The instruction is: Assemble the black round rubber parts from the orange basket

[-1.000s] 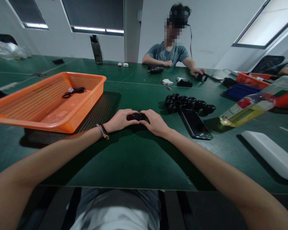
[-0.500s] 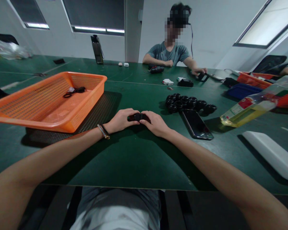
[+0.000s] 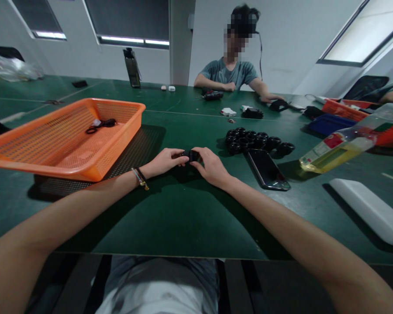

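Note:
A small, dark, rounded part (image 3: pixel 192 156) is held between my two hands above the green table (image 3: pixel 190 222). Its exact kind is too small to make out. My left hand (image 3: pixel 164 161) pinches the left end between thumb and fingers. On the right end, the thumb and fingertips of my right hand (image 3: pixel 212 166) close round it, and they cover some of its surface. To the right of my hands lies a cluster of shiny black ring-like pieces (image 3: pixel 249 140), next to a dark smartphone (image 3: pixel 268 170).
An orange perforated basket (image 3: pixel 98 169) with a black cable (image 3: pixel 101 125) stands at left. On the right are a tilted bottle of yellow liquid (image 3: pixel 330 152) and a white slab-like object (image 3: pixel 368 209). Across the table sits a person (image 3: pixel 231 72), near a water bottle (image 3: pixel 132 67).
My fingers have shifted on the dark part. The right thumb and index finger have spread wider round it, showing more of it. The co-worker's hand across the table has moved slightly.

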Action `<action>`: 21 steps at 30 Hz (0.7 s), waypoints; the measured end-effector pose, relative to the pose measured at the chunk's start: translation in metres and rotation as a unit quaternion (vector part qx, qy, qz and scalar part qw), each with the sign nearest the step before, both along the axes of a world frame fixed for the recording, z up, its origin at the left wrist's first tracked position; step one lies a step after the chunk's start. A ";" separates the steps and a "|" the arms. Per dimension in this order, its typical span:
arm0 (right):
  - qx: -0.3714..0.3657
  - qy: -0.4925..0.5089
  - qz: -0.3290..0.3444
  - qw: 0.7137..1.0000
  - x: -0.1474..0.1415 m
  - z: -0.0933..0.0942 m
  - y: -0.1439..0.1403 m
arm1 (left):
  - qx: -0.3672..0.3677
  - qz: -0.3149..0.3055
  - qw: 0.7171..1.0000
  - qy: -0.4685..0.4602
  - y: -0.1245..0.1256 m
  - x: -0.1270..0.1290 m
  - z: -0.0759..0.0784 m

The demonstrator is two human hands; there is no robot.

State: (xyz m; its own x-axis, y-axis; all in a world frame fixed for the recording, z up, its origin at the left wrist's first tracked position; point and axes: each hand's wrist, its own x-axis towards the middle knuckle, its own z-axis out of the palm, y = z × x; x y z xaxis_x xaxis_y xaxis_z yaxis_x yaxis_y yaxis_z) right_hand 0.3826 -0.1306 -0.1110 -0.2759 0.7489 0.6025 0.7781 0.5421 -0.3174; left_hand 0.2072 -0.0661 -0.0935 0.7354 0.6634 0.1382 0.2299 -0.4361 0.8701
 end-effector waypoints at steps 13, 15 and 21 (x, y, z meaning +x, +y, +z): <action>0.032 -0.008 0.027 0.999 0.001 0.001 -0.001 | 0.014 -0.005 1.000 -0.005 0.000 -0.001 -0.001; 0.025 -0.010 0.028 0.999 0.001 0.002 -0.002 | 0.027 -0.003 1.000 -0.008 0.000 -0.002 0.000; 0.004 0.003 0.026 1.000 0.001 0.002 -0.002 | 0.065 0.005 0.998 -0.011 -0.001 -0.003 -0.001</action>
State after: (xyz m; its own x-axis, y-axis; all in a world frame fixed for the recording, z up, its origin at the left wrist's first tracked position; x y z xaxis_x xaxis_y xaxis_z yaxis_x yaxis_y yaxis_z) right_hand 0.3832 -0.1329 -0.1092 -0.3102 0.7286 0.6107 0.7473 0.5840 -0.3171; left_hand 0.2044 -0.0670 -0.0940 0.7252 0.6456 0.2392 0.2168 -0.5438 0.8107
